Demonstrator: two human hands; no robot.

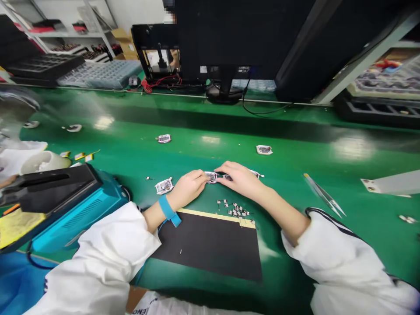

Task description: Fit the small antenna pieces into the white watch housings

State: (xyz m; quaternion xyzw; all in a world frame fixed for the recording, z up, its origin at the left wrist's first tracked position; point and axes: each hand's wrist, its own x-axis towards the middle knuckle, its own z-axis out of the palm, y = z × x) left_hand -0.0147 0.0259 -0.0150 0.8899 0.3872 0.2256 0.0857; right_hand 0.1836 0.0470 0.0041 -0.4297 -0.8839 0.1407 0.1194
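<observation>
A small white-rimmed device casing with electronics inside is between my two hands above the green bench. My left hand, wearing a blue wrist strap, pinches its left edge. The thumb and forefinger of my right hand close on its right edge. Behind the right hand a similar casing is partly hidden. Left of my left hand lies another open casing. Several tiny parts with short leads are scattered below my right hand, above a black mat.
Two more casings lie farther back. Tweezers rest at right, near a white bracket. A teal and black machine stands at left. A monitor is at the back. Another person's blurred sleeve shows far left.
</observation>
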